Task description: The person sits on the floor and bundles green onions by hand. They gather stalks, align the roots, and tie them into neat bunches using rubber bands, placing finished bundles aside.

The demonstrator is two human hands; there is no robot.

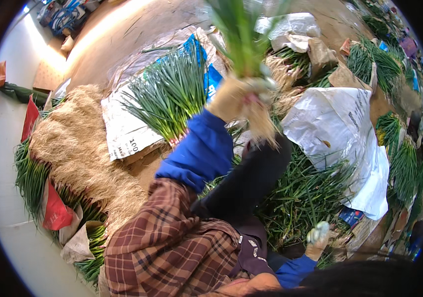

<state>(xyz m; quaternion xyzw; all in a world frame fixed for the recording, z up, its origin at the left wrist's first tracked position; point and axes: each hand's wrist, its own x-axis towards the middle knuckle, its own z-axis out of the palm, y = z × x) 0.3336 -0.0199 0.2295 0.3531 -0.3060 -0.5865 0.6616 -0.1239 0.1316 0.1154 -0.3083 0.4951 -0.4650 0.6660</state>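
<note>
My left hand (pixel 248 92), in a pale glove and blurred, is closed around a bunch of spring onions (pixel 243 44). Green leaves rise above the fist, and tan roots hang below it in front of my dark trouser leg (pixel 252 178). My right hand (pixel 317 237), also gloved, is low on the right with its fingers curled, beside a heap of loose green leaves (pixel 304 196). Whether anything is inside it cannot be made out. Left of my raised forearm, a bundle of spring onions (pixel 174 89) lies on a white printed sack (pixel 129 122).
A long row of spring onions with tan roots (pixel 85 137) lines the left, along a pale wall (pixel 3 178). A white plastic sack (pixel 330 122) covers the right side. More spring onions (pixel 374 63) and sacking lie beyond it. Blue coiled hose or cable (pixel 63 18) sits top left.
</note>
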